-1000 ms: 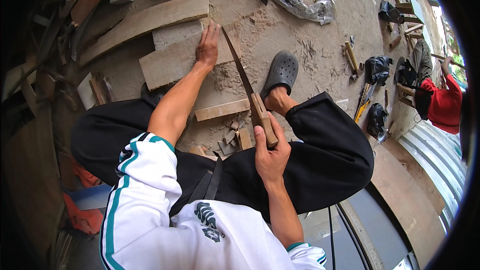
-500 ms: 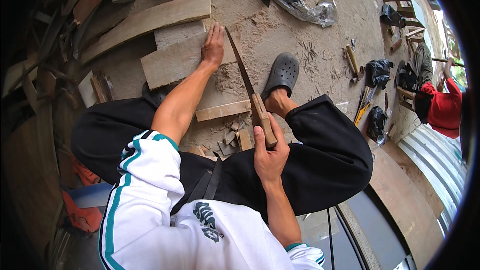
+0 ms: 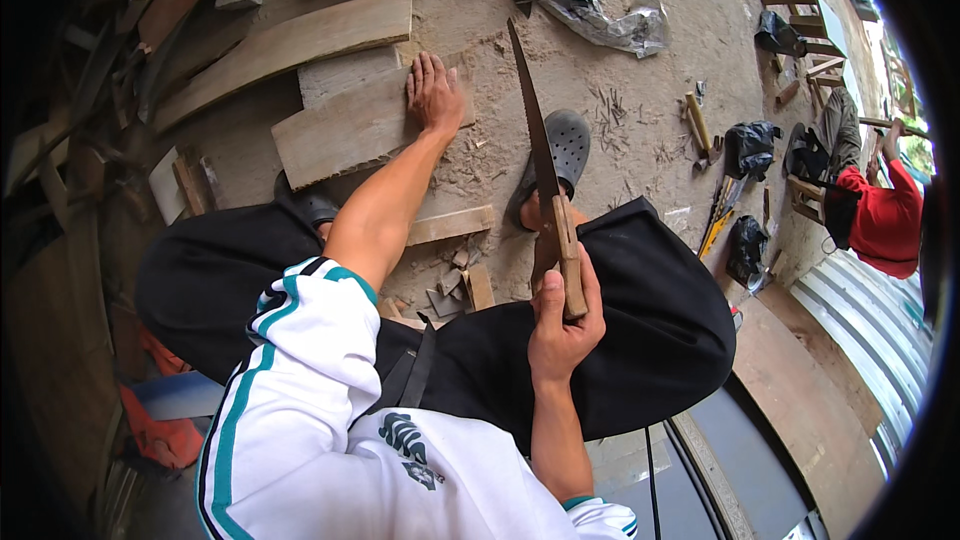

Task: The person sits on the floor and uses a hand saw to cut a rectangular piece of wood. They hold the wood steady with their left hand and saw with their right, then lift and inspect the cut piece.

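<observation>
My right hand [image 3: 565, 325] is wrapped round the wooden handle of a handsaw [image 3: 543, 155], whose dark toothed blade points away from me. The blade is held up over my grey clog [image 3: 567, 145], apart from the wood. My left hand [image 3: 436, 96] lies flat with fingers stretched on a wooden board [image 3: 345, 130], near its right end. That board rests partly on a pale block [image 3: 345, 73]. On the ground nearer me lie a narrow offcut [image 3: 450, 225] and several small scraps of wood [image 3: 478, 286].
A long plank [image 3: 290, 45] lies beyond the board, with stacked timber along the left. Crumpled plastic [image 3: 635, 25] lies at the far side. A hammer [image 3: 698, 122], another saw [image 3: 718, 215] and black bags [image 3: 750, 148] are to the right. A person in red [image 3: 885, 215] sits at far right.
The handsaw has moved right, away from the board's end, with my right hand. My left hand's fingers have spread a little on the board, and the view has shifted slightly.
</observation>
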The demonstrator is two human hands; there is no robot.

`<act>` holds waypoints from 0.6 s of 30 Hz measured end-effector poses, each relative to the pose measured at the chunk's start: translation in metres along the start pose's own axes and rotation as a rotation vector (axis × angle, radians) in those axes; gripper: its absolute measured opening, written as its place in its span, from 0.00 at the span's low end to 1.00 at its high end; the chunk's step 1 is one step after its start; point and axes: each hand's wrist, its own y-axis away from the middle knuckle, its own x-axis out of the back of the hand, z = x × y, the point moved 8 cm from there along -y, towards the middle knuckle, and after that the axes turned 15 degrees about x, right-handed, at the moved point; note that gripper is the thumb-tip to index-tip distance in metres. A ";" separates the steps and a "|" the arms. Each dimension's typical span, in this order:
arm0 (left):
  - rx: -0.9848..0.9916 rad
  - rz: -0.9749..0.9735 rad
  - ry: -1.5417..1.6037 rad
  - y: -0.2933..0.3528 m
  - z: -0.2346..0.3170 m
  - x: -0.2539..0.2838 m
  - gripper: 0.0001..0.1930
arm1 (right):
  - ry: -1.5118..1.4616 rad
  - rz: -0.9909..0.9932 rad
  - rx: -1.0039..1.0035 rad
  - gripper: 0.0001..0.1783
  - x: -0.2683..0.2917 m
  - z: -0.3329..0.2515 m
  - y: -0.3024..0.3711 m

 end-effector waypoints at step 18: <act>-0.053 0.223 -0.167 0.004 -0.001 -0.005 0.26 | 0.164 -0.207 0.139 0.23 -0.027 0.002 -0.015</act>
